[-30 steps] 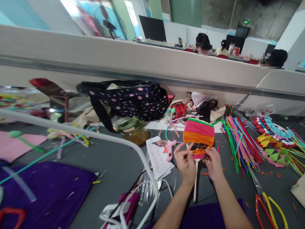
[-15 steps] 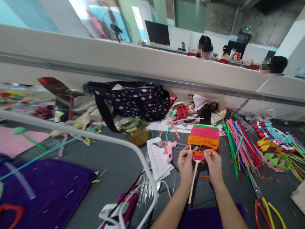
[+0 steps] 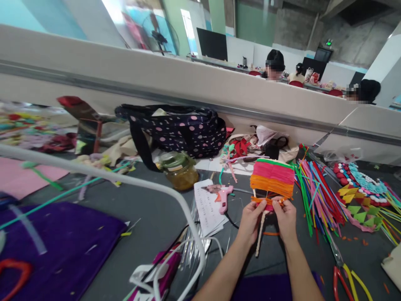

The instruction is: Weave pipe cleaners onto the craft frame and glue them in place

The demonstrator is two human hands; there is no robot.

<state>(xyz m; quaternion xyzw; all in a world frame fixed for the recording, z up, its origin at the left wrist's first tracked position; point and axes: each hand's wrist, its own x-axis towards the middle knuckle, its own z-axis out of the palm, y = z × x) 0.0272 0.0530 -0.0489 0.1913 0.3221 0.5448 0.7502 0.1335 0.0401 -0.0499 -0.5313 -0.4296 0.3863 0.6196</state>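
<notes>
Thumbs have closed in on each other since 1st frame; striped piece [image 3: 272, 177] shifted a bit right rel. to glue gun [image 3: 224, 200]. Left hand [image 3: 252, 219] nearly closed, thumb + fingers pinching orange strands at piece's near end; right hand [image 3: 286, 217] same, thumbtips v. close tog. Piece is held up over dark tabletop [image 3: 147, 213], pale cord [image 3: 260, 234] hanging from near end btwn wrists. Glue gun's left of it, by papers [image 3: 208, 219]; pipe cleaners [image 3: 326, 194] right; red/yellow-handled scissors [image 3: 338, 257] near right; jar [image 3: 178, 171] far left w/ bag [image 3: 194, 131] behind.
</notes>
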